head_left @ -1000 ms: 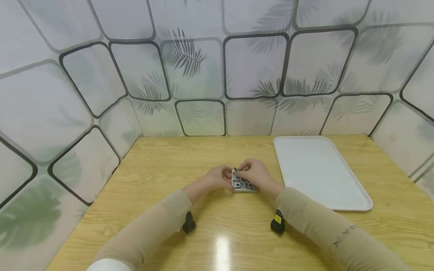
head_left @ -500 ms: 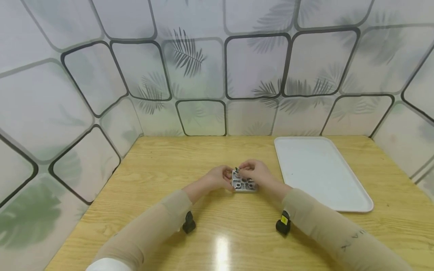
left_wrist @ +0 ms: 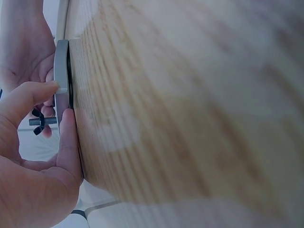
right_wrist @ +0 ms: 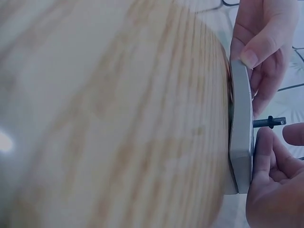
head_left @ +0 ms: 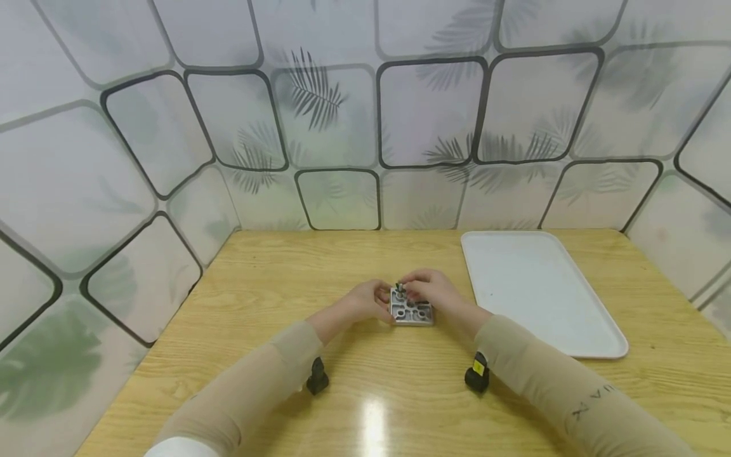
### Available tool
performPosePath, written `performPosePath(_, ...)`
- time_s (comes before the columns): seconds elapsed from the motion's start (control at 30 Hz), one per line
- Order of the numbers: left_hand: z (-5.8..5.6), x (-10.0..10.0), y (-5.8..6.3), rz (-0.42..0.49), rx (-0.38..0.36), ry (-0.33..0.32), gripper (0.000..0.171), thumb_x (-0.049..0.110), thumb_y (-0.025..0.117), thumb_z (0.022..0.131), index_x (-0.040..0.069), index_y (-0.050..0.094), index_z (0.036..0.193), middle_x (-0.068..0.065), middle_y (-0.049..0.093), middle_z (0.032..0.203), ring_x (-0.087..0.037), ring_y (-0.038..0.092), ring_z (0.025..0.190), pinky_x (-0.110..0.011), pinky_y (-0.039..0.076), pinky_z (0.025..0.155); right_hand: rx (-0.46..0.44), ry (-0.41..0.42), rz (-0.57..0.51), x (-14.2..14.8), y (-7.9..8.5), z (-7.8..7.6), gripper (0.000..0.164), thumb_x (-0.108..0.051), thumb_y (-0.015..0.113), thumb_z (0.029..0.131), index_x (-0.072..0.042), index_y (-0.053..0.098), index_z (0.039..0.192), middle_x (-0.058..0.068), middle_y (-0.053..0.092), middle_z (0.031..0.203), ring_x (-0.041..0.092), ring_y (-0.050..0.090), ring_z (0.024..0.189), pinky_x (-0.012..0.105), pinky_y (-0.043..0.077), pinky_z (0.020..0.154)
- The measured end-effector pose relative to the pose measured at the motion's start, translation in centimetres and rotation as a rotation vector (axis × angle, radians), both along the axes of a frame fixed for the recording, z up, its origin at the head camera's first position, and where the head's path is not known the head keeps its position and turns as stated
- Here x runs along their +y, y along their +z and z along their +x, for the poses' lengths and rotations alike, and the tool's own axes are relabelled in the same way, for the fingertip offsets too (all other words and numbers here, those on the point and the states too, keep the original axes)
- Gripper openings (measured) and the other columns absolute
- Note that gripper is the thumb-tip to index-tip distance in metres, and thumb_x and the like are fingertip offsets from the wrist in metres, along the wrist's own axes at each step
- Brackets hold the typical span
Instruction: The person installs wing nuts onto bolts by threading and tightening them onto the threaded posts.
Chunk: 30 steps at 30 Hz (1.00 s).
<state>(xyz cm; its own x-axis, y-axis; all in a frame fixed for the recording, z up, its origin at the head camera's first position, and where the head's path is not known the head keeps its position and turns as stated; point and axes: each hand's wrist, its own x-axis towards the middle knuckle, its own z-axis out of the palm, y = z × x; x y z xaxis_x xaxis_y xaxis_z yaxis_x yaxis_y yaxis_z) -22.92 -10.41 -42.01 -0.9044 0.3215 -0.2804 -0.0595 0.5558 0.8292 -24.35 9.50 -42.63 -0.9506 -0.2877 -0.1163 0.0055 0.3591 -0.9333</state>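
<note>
Two beige sleeves [head_left: 263,374] lie nearer than the square grey metal plate [head_left: 412,320] on the wood-grain table [head_left: 308,266]. The left hand [head_left: 368,301] grips the plate's left edge between thumb and fingers. From its far left corner rises a threaded metal bolt [left_wrist: 51,121] bearing a black wing nut [left_wrist: 41,121]; the right hand [head_left: 432,292] is just beside, loosely curled, thumb parted from fingers, apparently holding nothing. Right of the plate lies a white rectangular tray [head_left: 539,285].
</note>
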Motion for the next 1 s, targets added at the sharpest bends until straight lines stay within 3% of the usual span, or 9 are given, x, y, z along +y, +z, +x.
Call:
performPosePath(0.43, 0.04, -0.05, 0.23, 0.028, -0.006, -0.007, 0.078, -0.002, 0.088, 0.079, -0.003, 0.052, 0.149, -0.015, 0.066, 0.123, -0.02, 0.067, 0.105, -0.031, 0.055, 0.097, 0.002, 0.023, 0.036, -0.13, 0.18, 0.18, 0.034, -0.01, 0.057, 0.105, 0.007, 0.068, 0.133, 0.025, 0.07, 0.131, 0.012, 0.069, 0.095, 0.024, 0.058, 0.085)
performPosePath(0.67, 0.12, -0.06, 0.38, 0.024, -0.015, -0.008, 0.077, -0.002, 0.088, 0.079, -0.003, 0.053, 0.148, -0.014, 0.067, 0.123, -0.02, 0.067, 0.104, -0.032, 0.055, 0.097, 0.046, 0.042, 0.066, 0.01, -0.2, 0.2, 0.034, -0.011, 0.061, 0.103, 0.005, 0.069, 0.132, 0.023, 0.07, 0.136, 0.02, 0.069, 0.107, 0.026, 0.057, 0.089)
performPosePath(0.83, 0.09, -0.01, 0.2, 0.025, -0.011, -0.012, 0.077, -0.003, 0.087, 0.078, -0.004, 0.053, 0.147, -0.015, 0.067, 0.122, -0.021, 0.067, 0.104, -0.031, 0.055, 0.097, 0.076, 0.023, 0.092, 0.06, -0.43, 0.33, 0.03, -0.009, 0.066, 0.1, 0.003, 0.072, 0.128, 0.021, 0.073, 0.127, 0.024, 0.066, 0.11, 0.026, 0.052, 0.088)
performPosePath(1.0, 0.05, 0.0, 0.09, 0.029, -0.017, -0.012, 0.078, -0.003, 0.087, 0.078, -0.003, 0.052, 0.149, -0.015, 0.067, 0.123, -0.021, 0.067, 0.105, -0.032, 0.056, 0.098, 0.081, -0.022, 0.1, -0.12, -0.72, 0.33, 0.027, -0.006, 0.07, 0.097, 0.002, 0.074, 0.123, 0.015, 0.075, 0.11, 0.02, 0.064, 0.098, 0.024, 0.049, 0.082)
